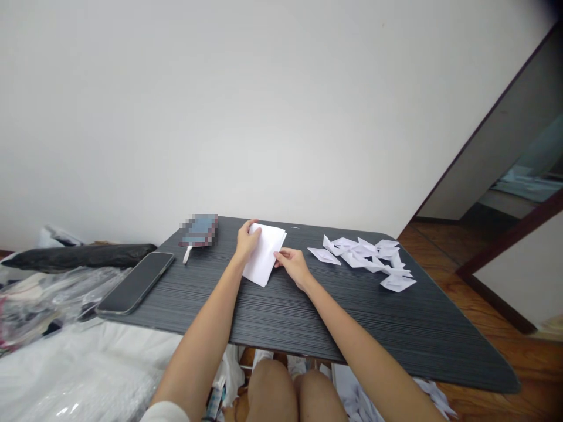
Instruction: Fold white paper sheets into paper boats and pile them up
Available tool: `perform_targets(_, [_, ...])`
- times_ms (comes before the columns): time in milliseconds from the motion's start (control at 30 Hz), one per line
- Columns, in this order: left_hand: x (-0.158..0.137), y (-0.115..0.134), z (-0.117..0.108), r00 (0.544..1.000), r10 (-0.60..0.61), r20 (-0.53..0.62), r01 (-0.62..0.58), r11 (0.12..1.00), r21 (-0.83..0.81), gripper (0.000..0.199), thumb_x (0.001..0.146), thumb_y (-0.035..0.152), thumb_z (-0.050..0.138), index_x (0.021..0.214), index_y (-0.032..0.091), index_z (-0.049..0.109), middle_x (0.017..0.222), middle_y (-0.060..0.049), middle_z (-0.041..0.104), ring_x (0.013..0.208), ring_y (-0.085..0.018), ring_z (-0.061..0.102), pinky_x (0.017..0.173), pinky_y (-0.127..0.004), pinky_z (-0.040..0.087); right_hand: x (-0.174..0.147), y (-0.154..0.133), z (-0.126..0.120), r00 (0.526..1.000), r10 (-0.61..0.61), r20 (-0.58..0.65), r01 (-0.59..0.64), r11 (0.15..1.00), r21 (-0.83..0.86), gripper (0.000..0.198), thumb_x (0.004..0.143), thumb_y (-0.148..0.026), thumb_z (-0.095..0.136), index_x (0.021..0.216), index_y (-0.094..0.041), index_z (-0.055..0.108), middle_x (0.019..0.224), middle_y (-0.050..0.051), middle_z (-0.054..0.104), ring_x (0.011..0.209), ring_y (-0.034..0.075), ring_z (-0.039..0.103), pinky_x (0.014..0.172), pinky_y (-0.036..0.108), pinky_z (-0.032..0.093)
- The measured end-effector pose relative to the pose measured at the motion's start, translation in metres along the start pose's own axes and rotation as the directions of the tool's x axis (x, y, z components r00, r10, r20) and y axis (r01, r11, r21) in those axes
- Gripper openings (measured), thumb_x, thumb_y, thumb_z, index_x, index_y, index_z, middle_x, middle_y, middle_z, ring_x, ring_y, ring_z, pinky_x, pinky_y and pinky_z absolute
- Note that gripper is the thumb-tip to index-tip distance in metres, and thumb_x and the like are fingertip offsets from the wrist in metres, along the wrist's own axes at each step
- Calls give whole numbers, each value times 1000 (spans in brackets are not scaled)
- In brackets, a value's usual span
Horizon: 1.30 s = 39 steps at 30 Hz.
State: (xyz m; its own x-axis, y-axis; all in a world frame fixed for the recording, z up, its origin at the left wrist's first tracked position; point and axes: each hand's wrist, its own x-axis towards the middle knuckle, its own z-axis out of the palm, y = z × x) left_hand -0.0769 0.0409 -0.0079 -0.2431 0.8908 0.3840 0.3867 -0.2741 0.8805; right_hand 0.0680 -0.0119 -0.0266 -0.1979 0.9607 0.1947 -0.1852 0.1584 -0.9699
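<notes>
A white folded sheet of paper [265, 256] is held just over the dark table, its layers slightly apart along the right edge. My left hand [248, 239] grips its upper left side, thumb on top and fingers behind. At the right edge, my right hand [294, 265] pinches the paper between thumb and fingers. To the right of my hands lies a loose pile of folded white paper boats [365, 254], with one boat [324, 255] a little apart on its left.
The dark wood-grain table [352, 310] stands against a white wall. A phone [136, 282] lies at its left edge, and a blurred-out object [200, 230] is at the back left. Plastic-wrapped bundles [57, 287] are heaped left of the table. White paper [358, 398] shows below the front edge.
</notes>
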Motion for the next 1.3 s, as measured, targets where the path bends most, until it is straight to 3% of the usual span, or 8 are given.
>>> perform_targets(100, [-10,9,7,998,59,-37,-53,988,146,50,68,21,52,118,19,43,98,-9,54,87,-19,53,77,-36,42,0,-2,-3,998,17,-54,-8,985,170,19,61,-29,63,69,-12,64,64,2,63,54,11,55,56,26,46])
perform_targets(167, [-18,17,11,978,205,-40,-186,941,284,53,66,21,56,118,24,44,116,-10,44,106,-24,44,86,-42,35,1,-3,-8,993,22,-119,8,968,251,18,59,-28,64,68,-13,64,63,2,64,57,11,56,60,27,47])
perform_targets(200, [-22,21,13,957,289,10,-277,909,310,47,67,22,56,113,24,48,120,-9,41,110,-25,41,88,-43,33,2,-3,-11,987,24,-157,22,959,283,17,58,-27,65,67,-13,64,63,1,63,57,11,56,61,28,47])
perform_targets(267, [-29,29,17,896,407,179,-442,858,260,28,72,25,53,98,21,59,112,-8,50,104,-22,47,88,-37,36,3,-3,-16,976,25,-214,52,937,346,16,57,-26,67,66,-13,64,63,1,64,59,11,57,64,29,48])
perform_targets(367, [-37,35,22,810,468,354,-544,826,151,24,76,30,49,90,17,62,94,-7,62,90,-18,56,83,-31,42,6,-5,-23,973,8,-230,93,901,424,16,57,-26,67,68,-14,65,68,2,65,65,13,59,71,31,48])
perform_targets(433, [-40,36,24,795,476,377,-553,824,126,29,75,33,49,96,16,61,96,-8,62,89,-19,57,82,-30,43,7,-5,-26,975,-12,-222,113,886,450,17,58,-27,67,69,-14,65,70,3,65,68,14,59,75,33,48])
perform_targets(567, [-42,35,24,817,448,363,-512,853,101,34,75,35,50,101,16,59,100,-8,62,91,-20,58,81,-30,44,8,-6,-29,978,-44,-206,136,876,463,18,60,-28,67,71,-14,66,73,4,66,72,16,60,78,36,47])
perform_targets(1300, [-47,47,22,825,413,387,-480,872,92,29,75,33,49,95,18,62,91,-3,65,81,-19,60,76,-28,44,7,-8,-29,975,-54,-216,144,892,429,20,58,-30,67,71,-15,66,77,4,66,78,18,59,78,36,47])
